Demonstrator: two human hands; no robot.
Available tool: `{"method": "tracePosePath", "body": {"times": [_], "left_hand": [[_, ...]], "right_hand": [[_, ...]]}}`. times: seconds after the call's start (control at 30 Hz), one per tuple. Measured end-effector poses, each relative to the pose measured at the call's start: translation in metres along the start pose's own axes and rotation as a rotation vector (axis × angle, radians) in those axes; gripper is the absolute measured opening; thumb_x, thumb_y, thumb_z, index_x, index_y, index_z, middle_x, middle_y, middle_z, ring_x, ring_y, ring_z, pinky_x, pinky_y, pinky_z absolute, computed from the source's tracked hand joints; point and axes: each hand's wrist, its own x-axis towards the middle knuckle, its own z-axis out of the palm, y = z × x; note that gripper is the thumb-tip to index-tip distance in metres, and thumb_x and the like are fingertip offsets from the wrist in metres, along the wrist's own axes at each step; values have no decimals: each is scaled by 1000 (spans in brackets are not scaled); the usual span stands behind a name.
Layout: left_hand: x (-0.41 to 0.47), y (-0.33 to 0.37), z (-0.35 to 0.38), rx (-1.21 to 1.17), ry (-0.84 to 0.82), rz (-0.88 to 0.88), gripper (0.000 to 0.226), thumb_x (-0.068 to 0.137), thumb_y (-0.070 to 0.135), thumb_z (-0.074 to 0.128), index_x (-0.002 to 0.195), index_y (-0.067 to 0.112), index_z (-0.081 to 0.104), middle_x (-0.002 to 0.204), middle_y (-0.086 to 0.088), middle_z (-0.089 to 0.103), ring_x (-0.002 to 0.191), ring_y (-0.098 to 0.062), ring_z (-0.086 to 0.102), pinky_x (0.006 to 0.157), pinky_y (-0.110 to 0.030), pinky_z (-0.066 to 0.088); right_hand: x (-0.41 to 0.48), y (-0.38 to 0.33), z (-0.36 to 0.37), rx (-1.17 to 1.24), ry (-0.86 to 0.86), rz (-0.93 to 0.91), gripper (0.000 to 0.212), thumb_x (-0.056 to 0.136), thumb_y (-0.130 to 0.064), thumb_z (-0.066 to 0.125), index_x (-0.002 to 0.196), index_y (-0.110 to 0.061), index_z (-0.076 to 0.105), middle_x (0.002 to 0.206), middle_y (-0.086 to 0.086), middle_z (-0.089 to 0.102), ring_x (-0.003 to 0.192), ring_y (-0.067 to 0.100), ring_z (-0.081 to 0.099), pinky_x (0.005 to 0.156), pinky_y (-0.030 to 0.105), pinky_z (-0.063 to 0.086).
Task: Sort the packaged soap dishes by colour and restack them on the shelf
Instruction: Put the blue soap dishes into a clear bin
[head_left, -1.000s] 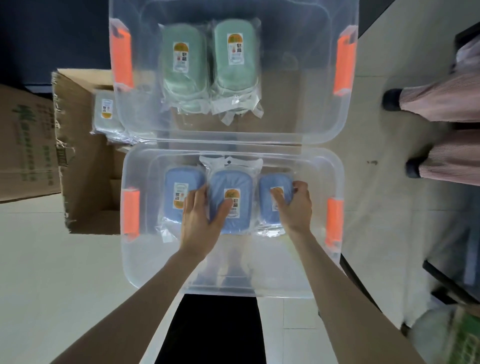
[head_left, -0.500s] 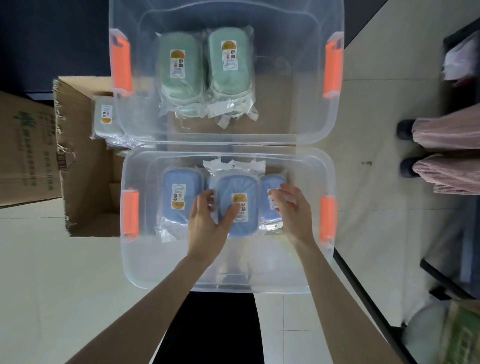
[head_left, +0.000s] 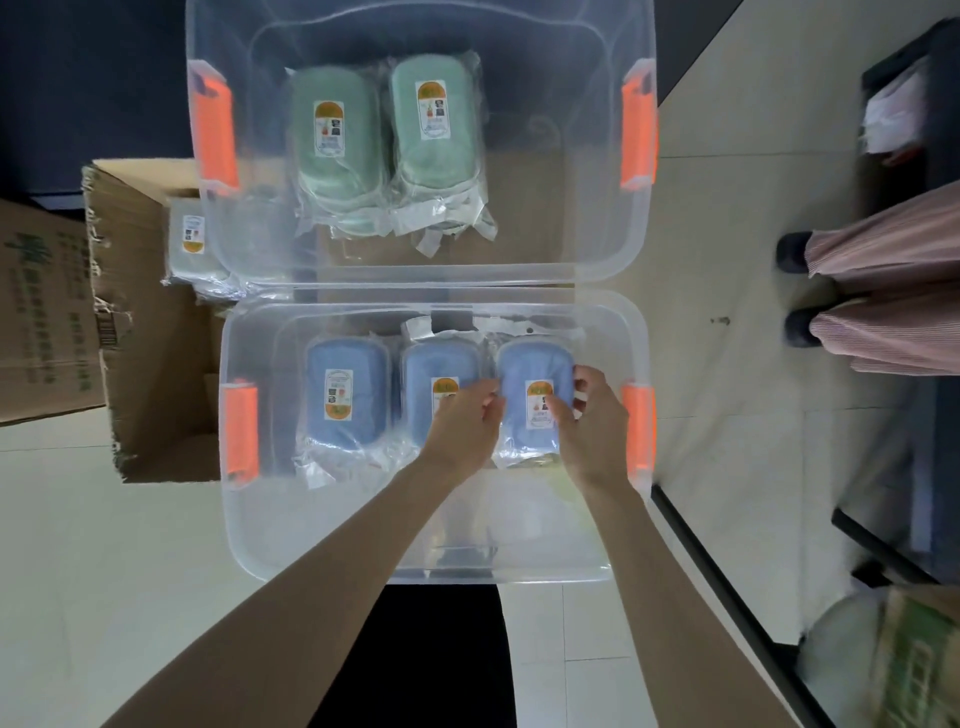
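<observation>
The left hand (head_left: 462, 423) and right hand (head_left: 592, 423) pinch the rightmost blue soap dish pack (head_left: 530, 364), seemingly squaring it beside its blue neighbours (head_left: 345, 395) in the near bin (head_left: 519, 577), the green packs (head_left: 332, 150) apart in the far bin (head_left: 415, 273).

I count two clear bins (head_left: 519, 271) (head_left: 363, 519), four orange latches (head_left: 213, 130) (head_left: 638, 135) (head_left: 241, 431) (head_left: 638, 431), three blue soap dishes (head_left: 345, 358) (head_left: 441, 364) (head_left: 535, 364) showing, two green soap dishes (head_left: 332, 161) (head_left: 434, 150), one grey soap dish (head_left: 189, 257), two cardboard boxes (head_left: 156, 364) (head_left: 41, 312).
</observation>
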Motion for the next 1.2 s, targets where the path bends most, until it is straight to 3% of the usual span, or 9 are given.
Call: {"method": "tracePosePath", "body": {"times": [0.13,0.3,0.37,0.57,0.77,0.87,1.0,1.2], "left_hand": [[2,-4,-4,-40,-61,-43,31,101,12,36,121,1,57,114,-20,64,106,-33,60,97,-48,47],[-7,-5,-12,33,-46,5,34,101,16,41,132,8,52,122,-13,62,112,-28,58,99,-35,45],[-14,-3,-22,101,-19,53,33,100,15,44,130,10,54,121,-11,62,111,-27,58,94,-27,42],[-49,17,-76,436,40,202,42,97,18,50,138,10,46,138,-11,49,127,-28,46,105,-36,35],[-119,69,-155,737,226,349,55,95,31,53,145,19,35,142,-11,43,130,-31,37,105,-43,31],[-168,90,-204,759,333,428,60,92,34,57,145,18,35,140,-12,45,131,-32,36,105,-42,31],[-239,103,-271,744,495,468,63,89,37,61,144,21,37,140,-10,45,131,-32,34,105,-45,29],[-344,75,-360,735,756,540,62,88,41,59,143,22,37,141,-6,43,133,-28,32,108,-42,21]], "right_hand": [[10,8,12,-140,-47,62,36,92,-18,63,124,-6,53,118,15,64,109,33,59,93,41,46],[11,6,9,-311,-169,78,46,95,-25,59,134,-7,45,128,16,57,120,33,51,95,34,37],[5,-3,2,-346,-205,46,53,94,-22,60,141,-8,38,135,15,50,126,31,47,100,33,34],[-34,-62,-42,-572,-260,-190,50,95,-21,56,142,-15,39,149,10,27,129,31,37,98,37,38],[-93,-157,-91,-717,-219,-424,51,94,-22,56,141,-13,39,146,12,31,129,33,37,97,41,43],[-131,-212,-111,-730,-150,-547,48,93,-20,58,138,-10,44,140,13,39,128,32,40,95,40,42],[-186,-288,-123,-770,-70,-688,54,93,-24,59,142,-12,40,146,12,35,133,32,36,106,47,28],[-287,-381,-108,-728,25,-894,50,93,-24,59,138,-11,41,137,11,37,124,33,39,98,47,42]]}}
